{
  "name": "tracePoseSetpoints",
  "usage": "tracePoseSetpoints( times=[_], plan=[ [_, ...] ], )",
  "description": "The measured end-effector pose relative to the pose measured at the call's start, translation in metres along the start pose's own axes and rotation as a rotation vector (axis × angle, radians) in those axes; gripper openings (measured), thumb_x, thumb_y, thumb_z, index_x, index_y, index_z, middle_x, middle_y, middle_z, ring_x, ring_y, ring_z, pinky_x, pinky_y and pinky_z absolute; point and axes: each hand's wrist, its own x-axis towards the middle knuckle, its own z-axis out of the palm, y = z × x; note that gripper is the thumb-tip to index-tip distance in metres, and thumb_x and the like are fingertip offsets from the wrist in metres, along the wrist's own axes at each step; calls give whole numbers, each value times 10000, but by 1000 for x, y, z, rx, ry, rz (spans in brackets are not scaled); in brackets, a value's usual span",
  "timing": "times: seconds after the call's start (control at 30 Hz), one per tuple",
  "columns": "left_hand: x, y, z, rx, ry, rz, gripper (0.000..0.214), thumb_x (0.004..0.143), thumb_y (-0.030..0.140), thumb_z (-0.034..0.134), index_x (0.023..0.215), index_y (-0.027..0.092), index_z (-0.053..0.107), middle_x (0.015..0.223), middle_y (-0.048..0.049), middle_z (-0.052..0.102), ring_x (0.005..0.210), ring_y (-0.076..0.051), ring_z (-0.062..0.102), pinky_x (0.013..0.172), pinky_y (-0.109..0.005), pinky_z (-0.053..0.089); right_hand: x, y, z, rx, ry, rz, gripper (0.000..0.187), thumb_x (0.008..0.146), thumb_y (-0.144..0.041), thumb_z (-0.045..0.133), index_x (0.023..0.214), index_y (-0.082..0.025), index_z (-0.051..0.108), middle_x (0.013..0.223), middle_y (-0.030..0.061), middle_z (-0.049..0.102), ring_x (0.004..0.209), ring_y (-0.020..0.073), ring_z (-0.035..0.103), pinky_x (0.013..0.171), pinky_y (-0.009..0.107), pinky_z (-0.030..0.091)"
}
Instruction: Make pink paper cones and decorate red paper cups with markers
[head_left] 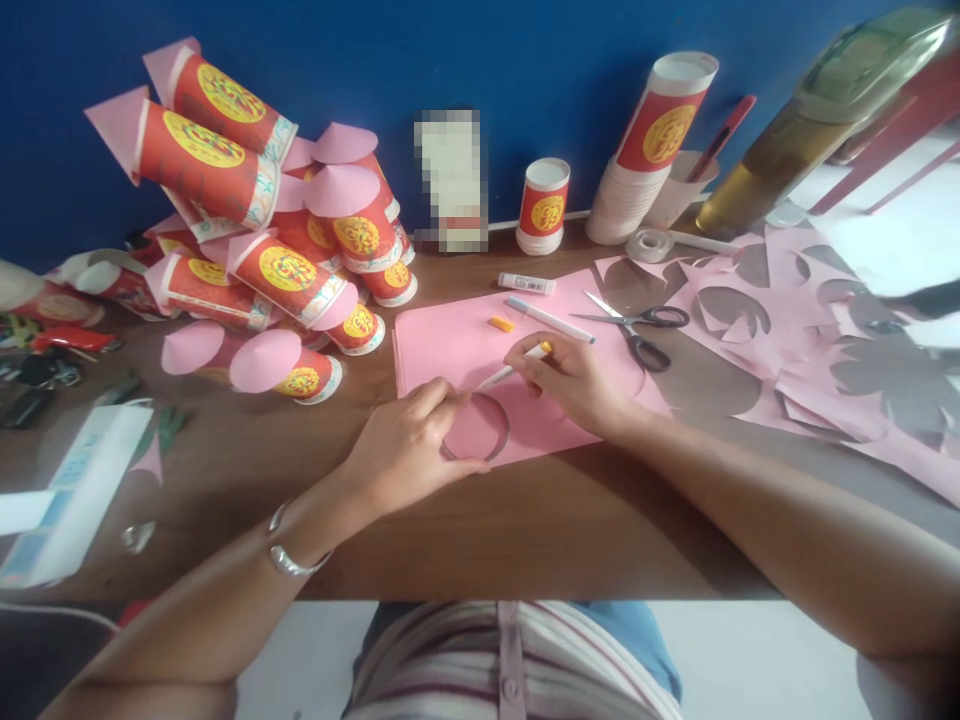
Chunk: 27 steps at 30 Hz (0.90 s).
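A thin round ring (508, 430) lies flat on a pink paper sheet (442, 335), near the sheet's front edge. My left hand (416, 440) grips it from the left, thumb at the front and fingers at the back. Between the closed fingers of my right hand (559, 375) is a white marker (501, 378) with a yellow end. Its tip points down at the far edge of the ring; whether it touches the paper, I cannot tell. On the sheet behind my hands are an orange cap (501, 323), a slim white pen (555, 322) and a glue stick (527, 284).
Black-handled scissors (637, 322) rest open at the sheet's right edge. Cut pink scraps (787, 330) spread over the right side. Red paper-cup rockets (289, 270) with pink cones are piled at the left. A cup stack (637, 180), tape roll (649, 245) and bottle (787, 140) stand behind.
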Motion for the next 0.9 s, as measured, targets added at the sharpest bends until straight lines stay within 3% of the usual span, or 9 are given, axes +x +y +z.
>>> tracePoseSetpoints(
  times=[0.23,0.6,0.77,0.9],
  plan=[
    [1,0,0,7,15,9,615,788,533,813,1249,163,641,1080,-77,666,895,-212,701,747,-312,585,2,5,0,14,-33,39,363,930,-543,647,828,-195,639,648,-21,569,588,122,530,524,260,435],
    [0,-1,3,-45,14,10,632,811,526,796,1315,194,608,1080,-65,654,943,-207,699,763,-298,589,-25,-6,-10,-191,21,37,229,973,-389,585,861,-199,647,649,-13,623,571,129,567,539,246,433],
    [-1,-3,6,-71,35,10,660,830,575,758,1316,160,592,1170,-95,654,1010,-225,702,820,-332,604,-56,-8,-11,-415,43,-166,174,1007,-325,559,928,-213,666,872,57,746,705,176,682,658,293,508],
    [-1,-5,9,-73,27,9,712,838,648,706,1345,165,583,1188,-106,658,1007,-233,707,824,-337,607,-80,-8,-5,-572,41,-342,140,1022,-219,510,1021,-209,650,883,61,746,747,186,704,684,305,539]
  ],
)
